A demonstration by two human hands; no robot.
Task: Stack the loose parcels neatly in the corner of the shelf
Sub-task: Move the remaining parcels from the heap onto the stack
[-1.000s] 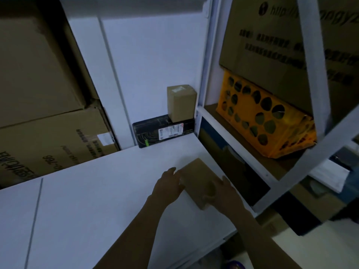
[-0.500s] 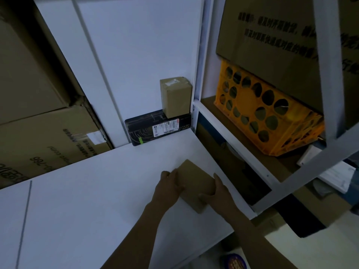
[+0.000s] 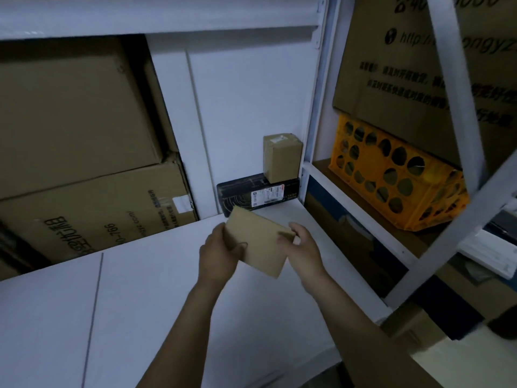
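Flat parcel (image 3: 258, 245) looks light, stiff; left hand (image 3: 221, 250) and right hand (image 3: 303, 247) pinch opposite edges, good hold.

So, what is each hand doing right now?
Left hand: closed on the flat cardboard parcel.
Right hand: holding the same parcel's right edge.

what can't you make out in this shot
Head view only:
- Flat parcel: underside faces away; edges covered by left hand and right hand.
- Label on the black box: too small to read.
- Crate contents: dark behind the holes.
- Large carton: print blurred, crossed by the frame post.
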